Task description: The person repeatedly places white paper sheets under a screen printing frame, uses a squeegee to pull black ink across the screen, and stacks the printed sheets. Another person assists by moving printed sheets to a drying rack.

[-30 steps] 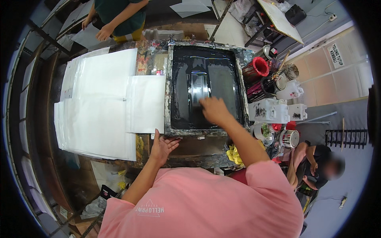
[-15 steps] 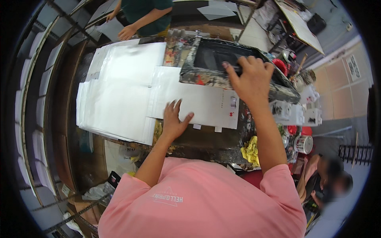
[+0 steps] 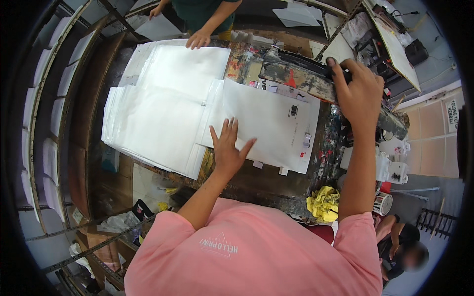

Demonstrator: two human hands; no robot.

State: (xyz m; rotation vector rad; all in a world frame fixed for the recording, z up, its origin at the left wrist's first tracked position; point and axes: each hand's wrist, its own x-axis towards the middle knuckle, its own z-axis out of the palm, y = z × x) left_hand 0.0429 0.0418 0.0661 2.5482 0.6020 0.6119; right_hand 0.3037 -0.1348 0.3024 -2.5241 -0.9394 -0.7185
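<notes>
My left hand [image 3: 228,152] lies with fingers spread on a flat white sheet [image 3: 261,118] that carries small dark printing, a barcode-like patch and a red mark. Its left end overlaps a stack of white sheets [image 3: 153,118]. My right hand [image 3: 361,91] is closed over the near edge of a paint-stained screen printing frame [image 3: 303,81], thumb on top. The frame is tilted up at the far side of the sheet, seen nearly edge-on. Something dark shows beside the thumb, but I cannot make out what it is.
Another person's hand [image 3: 198,38] touches the stack's far edge. Crumpled yellow cloth or paper [image 3: 323,203] lies at the table's near right. White containers [image 3: 395,165] stand to the right. Racks [image 3: 54,123] line the left. A seated person [image 3: 399,241] is at lower right.
The frame has swung up off the sheet, uncovering the barcode-like print. My right hand has risen with it to the right. My left hand stays on the sheet; the whole view has shifted.
</notes>
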